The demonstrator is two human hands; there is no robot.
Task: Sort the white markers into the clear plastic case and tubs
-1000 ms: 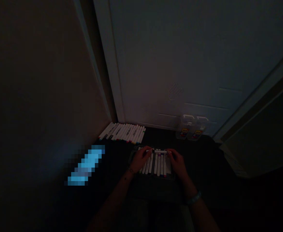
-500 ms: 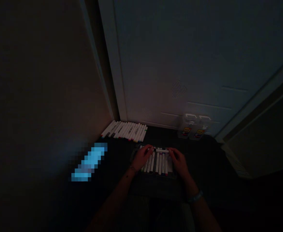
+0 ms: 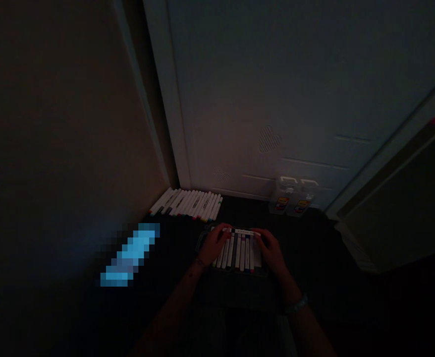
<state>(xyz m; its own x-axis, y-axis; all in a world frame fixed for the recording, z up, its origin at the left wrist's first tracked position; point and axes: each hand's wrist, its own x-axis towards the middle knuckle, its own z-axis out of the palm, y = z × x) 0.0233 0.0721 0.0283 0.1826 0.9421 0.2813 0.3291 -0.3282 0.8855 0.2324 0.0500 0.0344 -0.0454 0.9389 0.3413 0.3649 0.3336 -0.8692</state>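
Note:
A white marker (image 3: 244,231) lies crosswise between my two hands, its printed side showing. My left hand (image 3: 215,245) has its fingers closed on the left end, beside a dark band. At the other end, the fingers of my right hand (image 3: 271,248) grip the marker. Right below it is an open dark case (image 3: 223,271) with several white markers (image 3: 242,254) standing side by side, their coloured ends toward me. My palms cover parts of the case's left and right sides. Dim light hides finer detail.
Behind, to the left, a row of white markers (image 3: 191,203) lies on the dark tabletop (image 3: 173,248). Two clear plastic cases with handles (image 3: 281,198) stand against the white panel (image 3: 217,109). At left glows a pixelated blue patch (image 3: 130,258). A wall (image 3: 72,124) rises on the left.
The marker between my hands has turned, so its dark print now shows. Both hands stay over the case. The whole view has shifted slightly.

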